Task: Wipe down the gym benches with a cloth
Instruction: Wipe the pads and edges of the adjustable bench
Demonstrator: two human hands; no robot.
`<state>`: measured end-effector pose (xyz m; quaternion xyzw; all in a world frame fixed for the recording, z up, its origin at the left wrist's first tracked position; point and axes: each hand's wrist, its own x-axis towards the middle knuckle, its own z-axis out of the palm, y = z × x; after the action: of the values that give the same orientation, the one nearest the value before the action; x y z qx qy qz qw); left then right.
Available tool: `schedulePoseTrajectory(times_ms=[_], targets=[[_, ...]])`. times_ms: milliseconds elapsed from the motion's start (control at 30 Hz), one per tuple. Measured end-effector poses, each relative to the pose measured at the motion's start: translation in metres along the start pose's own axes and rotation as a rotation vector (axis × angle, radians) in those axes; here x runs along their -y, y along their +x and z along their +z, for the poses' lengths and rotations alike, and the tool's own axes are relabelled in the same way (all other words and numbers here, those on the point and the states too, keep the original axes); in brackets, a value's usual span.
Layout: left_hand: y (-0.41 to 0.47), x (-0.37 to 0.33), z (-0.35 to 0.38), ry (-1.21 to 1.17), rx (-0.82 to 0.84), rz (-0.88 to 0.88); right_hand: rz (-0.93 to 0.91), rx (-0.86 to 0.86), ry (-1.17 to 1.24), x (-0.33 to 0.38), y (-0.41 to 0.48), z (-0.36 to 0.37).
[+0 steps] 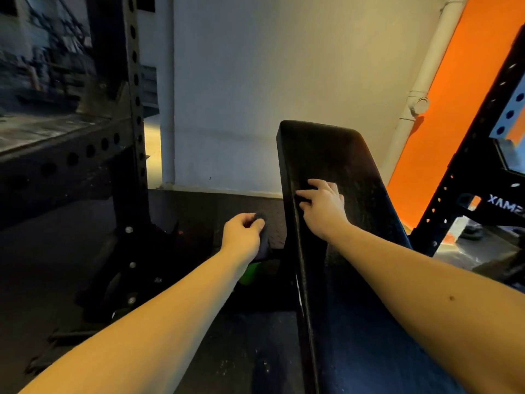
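A long black padded gym bench (335, 155) runs from the lower right toward the white wall. My right hand (322, 204) rests on its top surface near the left edge, fingers spread, holding nothing. To the left of the bench, above the floor, my left hand (243, 234) is closed around a dark cloth (262, 243) that hangs down from the fist beside the bench's left side.
A black perforated rack upright (133, 109) and crossbeam (65, 163) stand at the left. Another black rack frame (466, 194) stands at the right before an orange wall. A green object (250, 275) lies under my left wrist on the dark rubber floor (199, 322).
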<state>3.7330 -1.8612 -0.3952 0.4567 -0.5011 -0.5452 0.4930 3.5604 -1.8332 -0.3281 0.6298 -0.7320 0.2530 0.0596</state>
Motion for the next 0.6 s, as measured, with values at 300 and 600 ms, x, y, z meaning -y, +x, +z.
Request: schedulePoseTrajectory(times_ms=[300,600], targets=[[0.003,0.012,0.006,-0.142,0.053,-0.147,0.083,-0.201,0.142,-0.011,-0.063,0.012],[0.016,0.031,0.027,-0.128,0.066,0.105,0.150,-0.242,0.093,-0.002,-0.098,0.036]])
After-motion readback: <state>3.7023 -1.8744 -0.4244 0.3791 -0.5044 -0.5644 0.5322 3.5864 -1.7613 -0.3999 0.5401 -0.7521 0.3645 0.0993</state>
